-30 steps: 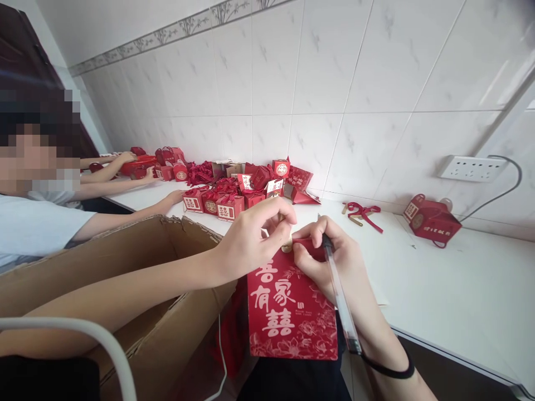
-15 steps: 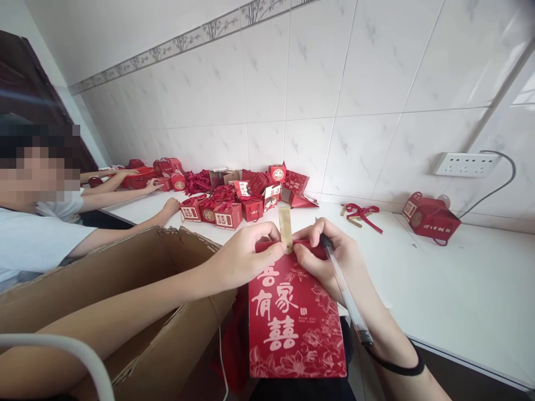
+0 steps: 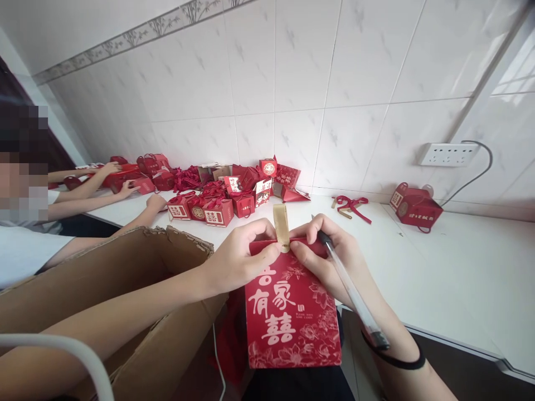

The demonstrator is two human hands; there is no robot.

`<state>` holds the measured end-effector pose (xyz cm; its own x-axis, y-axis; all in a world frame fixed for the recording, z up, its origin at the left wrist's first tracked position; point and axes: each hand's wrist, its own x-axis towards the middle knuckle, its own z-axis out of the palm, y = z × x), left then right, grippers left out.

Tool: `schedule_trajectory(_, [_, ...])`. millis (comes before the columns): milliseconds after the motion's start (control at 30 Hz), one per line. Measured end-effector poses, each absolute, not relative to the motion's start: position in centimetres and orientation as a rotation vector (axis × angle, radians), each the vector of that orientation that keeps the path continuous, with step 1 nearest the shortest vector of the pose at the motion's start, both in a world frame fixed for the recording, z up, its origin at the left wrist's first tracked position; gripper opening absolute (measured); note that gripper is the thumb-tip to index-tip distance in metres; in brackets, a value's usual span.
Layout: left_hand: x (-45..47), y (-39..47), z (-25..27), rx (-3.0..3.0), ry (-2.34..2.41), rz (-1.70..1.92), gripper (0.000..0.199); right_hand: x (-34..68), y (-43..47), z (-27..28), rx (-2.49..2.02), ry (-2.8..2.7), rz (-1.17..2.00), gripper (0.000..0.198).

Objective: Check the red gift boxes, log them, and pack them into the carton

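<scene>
Lower centre of frame: we see a red packet point(image 3: 292, 323) held upright, a gold strap point(image 3: 281, 223) standing from its top edge. Left hand point(image 3: 246, 253), fingers closed in a pinch on that edge, left of the strap; right hand point(image 3: 334, 250) pinches likewise, right of it, a pen point(image 3: 353, 292) lying across the palm. We cannot make out the fingertips behind the packet. The left hand covers part of the lettering. Lower left, a forearm obscures the carton point(image 3: 167, 345); far left, the frame cuts off a co-worker point(image 3: 33, 250).
</scene>
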<state>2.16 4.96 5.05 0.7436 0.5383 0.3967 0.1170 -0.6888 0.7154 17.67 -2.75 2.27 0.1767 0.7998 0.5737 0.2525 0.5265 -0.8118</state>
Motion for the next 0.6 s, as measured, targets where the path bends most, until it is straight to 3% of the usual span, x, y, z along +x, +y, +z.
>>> schedule_trajectory(300, [2.0, 5.6, 4.9, 2.321, 0.375, 0.772, 0.008, 17.6, -3.0, 2.7, -1.038, -1.322, 0.539, 0.031])
schedule_trajectory(600, [2.3, 6.3, 4.8, 2.226, 0.429, 0.681, 0.016, 17.8, -2.3, 2.4, -1.039, -1.256, 0.584, 0.030])
